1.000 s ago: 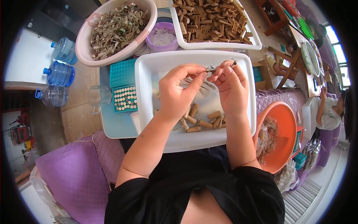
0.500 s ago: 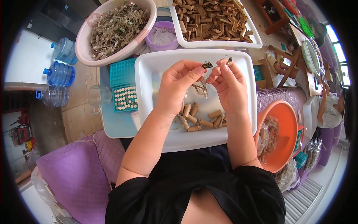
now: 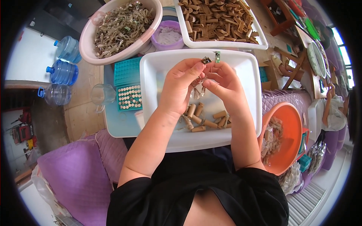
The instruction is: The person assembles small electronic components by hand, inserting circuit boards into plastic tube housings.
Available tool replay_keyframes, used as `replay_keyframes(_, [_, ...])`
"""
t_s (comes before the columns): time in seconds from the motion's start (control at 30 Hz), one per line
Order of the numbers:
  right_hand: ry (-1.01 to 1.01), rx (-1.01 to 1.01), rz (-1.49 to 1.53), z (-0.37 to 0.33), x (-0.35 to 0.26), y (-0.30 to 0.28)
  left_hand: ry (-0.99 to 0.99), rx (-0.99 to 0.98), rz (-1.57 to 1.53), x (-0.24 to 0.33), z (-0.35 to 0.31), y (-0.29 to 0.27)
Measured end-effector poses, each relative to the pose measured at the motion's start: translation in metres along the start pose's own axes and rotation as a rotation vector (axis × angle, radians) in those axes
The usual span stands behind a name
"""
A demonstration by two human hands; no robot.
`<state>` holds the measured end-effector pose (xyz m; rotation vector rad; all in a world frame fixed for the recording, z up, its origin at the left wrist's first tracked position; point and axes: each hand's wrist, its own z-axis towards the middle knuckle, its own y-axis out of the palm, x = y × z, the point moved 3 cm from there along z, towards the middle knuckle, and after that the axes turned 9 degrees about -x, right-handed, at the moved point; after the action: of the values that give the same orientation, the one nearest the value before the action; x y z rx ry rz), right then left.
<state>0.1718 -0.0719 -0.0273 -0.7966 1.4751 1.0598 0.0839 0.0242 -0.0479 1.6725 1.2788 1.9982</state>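
Note:
Both my hands meet over a white plastic tub [image 3: 162,145]. My left hand [image 3: 182,77] pinches a small dark circuit piece [image 3: 206,60] between thumb and fingers. In my right hand [image 3: 223,80], closed close beside it, a small green circuit board [image 3: 217,57] sticks up past the fingers. A bundle of thin, shiny, clear wire [image 3: 197,92] dangles below the fingers; which hand carries it is partly hidden. On the tub's floor lie several brown cardboard tubes [image 3: 196,119], some with clear wire among them.
Behind stand a pink basin [image 3: 85,47] of wire bundles, a purple bowl [image 3: 166,46] of white bits and a white tray [image 3: 226,45] of brown pieces. A teal case [image 3: 130,98] and a clear jug [image 3: 102,95] are left; an orange basin [image 3: 294,132] is right. A person [image 3: 333,113] sits farther right.
My right hand has moved left and turned, coming up against my left hand. Its board now stands upright above the fingers. The wire bundle hangs closer beneath both hands.

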Motion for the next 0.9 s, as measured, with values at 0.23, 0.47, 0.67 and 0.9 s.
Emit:
replay_keyframes(0.23, [0.139,-0.102,0.097,0.0,0.005,-0.004,0.2,0.124,0.263,0.012,-0.003,0.001])
replay_keyframes(0.47, [-0.021,-0.042,-0.158,0.001,0.007,0.008,0.193,0.074,0.24,0.012,-0.003,0.006])
replay_keyframes(0.67, [-0.241,0.033,-0.583,0.002,-0.001,0.007,0.157,0.073,0.158,0.009,0.001,0.0])
replay_keyframes(0.9, [-0.279,0.172,-0.587,-0.004,-0.005,0.004,0.216,0.093,0.398,0.011,0.0,0.002])
